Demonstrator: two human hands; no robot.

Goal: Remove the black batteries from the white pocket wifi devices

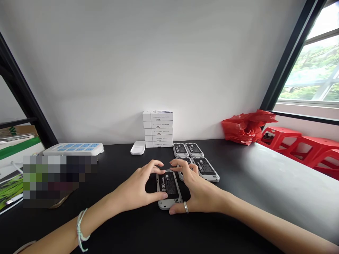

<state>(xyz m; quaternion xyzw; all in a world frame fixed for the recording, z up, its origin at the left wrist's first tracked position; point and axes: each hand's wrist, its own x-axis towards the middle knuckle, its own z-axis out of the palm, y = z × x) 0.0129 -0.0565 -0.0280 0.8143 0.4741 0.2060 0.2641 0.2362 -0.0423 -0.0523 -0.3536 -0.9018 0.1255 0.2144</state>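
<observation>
An open-backed device (168, 203) with a pale rounded housing lies flat on the black table. Its exposed black battery has mAh lettering. My left hand (137, 185) curls over its left side, thumb on the battery face and fingertips at the far edge. From the right, my right hand (197, 192) spans the same device, with the thumb by the near end and fingers by the far end. Just behind my right hand, several similar devices (206, 166) sit face to face in a block, batteries upward. My right hand partly covers one of them.
White boxes (159, 131) are stacked against the wall, with a small white rounded case (138, 147) beside them. A power strip (74, 148) lies at the left, near a blurred patch. Red plastic bag (242, 127) sits at the back right; red stools (282, 137) stand beyond the table edge.
</observation>
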